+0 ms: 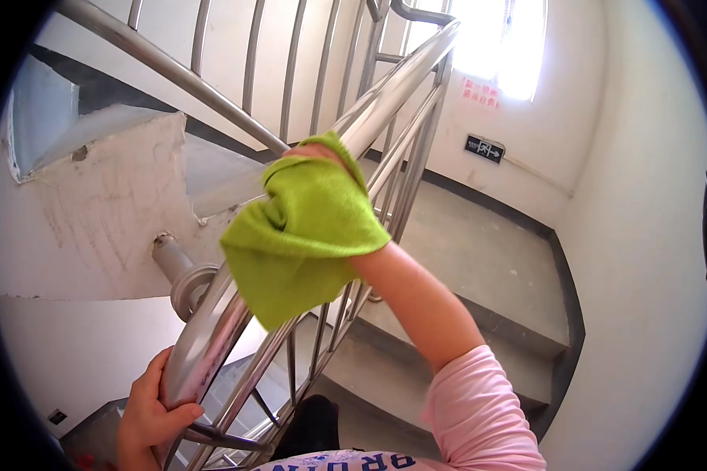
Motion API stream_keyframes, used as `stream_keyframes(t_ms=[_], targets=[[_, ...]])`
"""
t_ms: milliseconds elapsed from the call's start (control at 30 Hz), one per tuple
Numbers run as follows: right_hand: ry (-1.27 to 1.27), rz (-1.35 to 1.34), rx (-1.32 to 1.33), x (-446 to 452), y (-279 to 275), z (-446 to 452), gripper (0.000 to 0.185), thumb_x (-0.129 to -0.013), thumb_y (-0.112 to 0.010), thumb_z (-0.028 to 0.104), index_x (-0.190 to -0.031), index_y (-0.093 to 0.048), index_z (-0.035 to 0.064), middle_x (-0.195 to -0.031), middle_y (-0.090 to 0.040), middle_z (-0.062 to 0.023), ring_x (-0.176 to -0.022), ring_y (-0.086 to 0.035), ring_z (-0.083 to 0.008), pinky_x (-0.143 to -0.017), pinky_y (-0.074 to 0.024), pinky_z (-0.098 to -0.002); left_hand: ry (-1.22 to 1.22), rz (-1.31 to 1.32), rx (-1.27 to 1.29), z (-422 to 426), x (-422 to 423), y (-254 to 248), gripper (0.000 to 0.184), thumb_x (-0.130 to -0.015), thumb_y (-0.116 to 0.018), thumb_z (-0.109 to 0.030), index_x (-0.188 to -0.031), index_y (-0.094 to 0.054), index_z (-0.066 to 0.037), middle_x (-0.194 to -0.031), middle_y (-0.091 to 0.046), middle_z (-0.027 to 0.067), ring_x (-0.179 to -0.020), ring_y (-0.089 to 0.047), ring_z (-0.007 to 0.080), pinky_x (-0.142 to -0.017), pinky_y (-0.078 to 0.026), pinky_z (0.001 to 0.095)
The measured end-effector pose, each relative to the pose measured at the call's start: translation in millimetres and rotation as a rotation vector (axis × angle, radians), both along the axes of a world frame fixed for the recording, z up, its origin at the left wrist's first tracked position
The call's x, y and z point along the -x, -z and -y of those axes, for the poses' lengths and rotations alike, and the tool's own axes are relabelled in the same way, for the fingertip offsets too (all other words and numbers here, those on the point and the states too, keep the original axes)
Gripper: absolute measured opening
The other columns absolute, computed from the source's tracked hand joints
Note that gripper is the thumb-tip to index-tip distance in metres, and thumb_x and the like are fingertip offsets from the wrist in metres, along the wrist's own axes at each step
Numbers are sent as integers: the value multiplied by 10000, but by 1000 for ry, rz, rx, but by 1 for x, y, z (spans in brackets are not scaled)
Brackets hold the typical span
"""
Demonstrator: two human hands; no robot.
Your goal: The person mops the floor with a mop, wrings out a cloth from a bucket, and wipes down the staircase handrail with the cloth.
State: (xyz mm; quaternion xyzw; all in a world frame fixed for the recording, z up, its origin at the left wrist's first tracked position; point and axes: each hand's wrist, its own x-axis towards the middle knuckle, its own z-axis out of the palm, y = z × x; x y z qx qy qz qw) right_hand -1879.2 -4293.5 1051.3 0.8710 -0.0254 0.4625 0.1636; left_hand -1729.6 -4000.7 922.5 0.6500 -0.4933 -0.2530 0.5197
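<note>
A stainless-steel handrail [401, 77] slopes from the lower left up towards the window. My left hand [151, 412] is closed round its lower end, with the thumb on the near side. Higher up, my right hand [326, 151] presses a lime-green cloth [314, 216] over the rail. The cloth drapes over most of that hand and hangs down to the left. Only a bit of skin shows at its upper edge, so the fingers are largely hidden.
Grey steps and a landing [487, 243] lie to the right, bordered by a white wall [644, 196]. An exit sign [485, 148] hangs below red lettering and a bright window [499, 47]. Another metal railing [177, 69] and a scuffed stair side [110, 212] are at left.
</note>
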Motion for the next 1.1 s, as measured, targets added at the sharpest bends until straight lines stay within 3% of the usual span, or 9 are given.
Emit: stream_keyframes(t_ms=[100,167,233,400,600,767,867,967,1100], targets=[[80,-31,7,7,-10,25,282,-776,-607,287,-928,-641,52,-1001,-611,-151,-994,-541,-343,-937,-389,-428,8,16,13,0,-2,3,882,-563,-762,-243,-1306,-396,59,-1161,-571,173,-1082,-540,229,-954,-385,324],[7,77,84,11,-21,38,312,-776,-546,334,-764,-631,35,-826,-615,-174,-857,-568,-353,-861,-409,-438,10,53,3,0,-2,0,883,-561,-762,-246,-1304,-397,61,-1159,-573,176,-1083,-543,235,-955,-386,325],[48,49,94,13,-33,56,270,-778,-557,295,-766,-628,35,-842,-622,-167,-848,-572,-360,-818,-429,-446,9,29,-4,-1,-4,1,883,-563,-764,-245,-1307,-397,57,-1163,-571,173,-1086,-543,237,-953,-388,324],[128,105,-96,20,-49,107,300,-818,-572,343,-905,-660,69,-995,-631,-132,-996,-562,-322,-903,-417,-430,13,-37,13,0,-4,4,879,-572,-766,-238,-1317,-394,44,-1174,-563,169,-1094,-540,236,-950,-391,325],[162,297,-279,9,-64,170,350,-823,-584,379,-958,-631,59,-962,-602,-152,-983,-526,-322,-976,-347,-433,1,-6,14,0,-5,6,895,-587,-777,-283,-1320,-385,50,-1172,-564,172,-1088,-545,241,-945,-400,331],[-282,470,-1018,3,-49,144,413,-861,-606,381,-1094,-600,40,-1034,-628,-74,-934,-600,-187,-828,-471,-304,-1,110,7,0,-7,7,906,-593,-777,-318,-1319,-383,54,-1168,-566,181,-1078,-551,250,-935,-407,336],[-621,591,-1351,-5,-39,118,370,-881,-582,350,-1085,-596,42,-1021,-630,-79,-903,-607,-196,-815,-482,-315,-4,61,32,1,-8,11,906,-595,-775,-319,-1320,-381,55,-1174,-564,182,-1079,-550,250,-935,-405,333],[-832,666,-1443,-8,-29,94,348,-901,-548,335,-1090,-592,47,-1013,-630,-86,-895,-608,-193,-806,-493,-325,0,93,21,0,-7,8,896,-603,-772,-312,-1321,-380,54,-1178,-563,181,-1081,-547,246,-935,-404,330],[-788,724,-1498,-8,-11,76,379,-951,-452,379,-1077,-587,48,-1035,-611,-94,-893,-598,-190,-778,-499,-317,9,72,13,2,-3,3,897,-613,-770,-322,-1324,-376,56,-1185,-556,169,-1090,-533,232,-948,-389,326]])
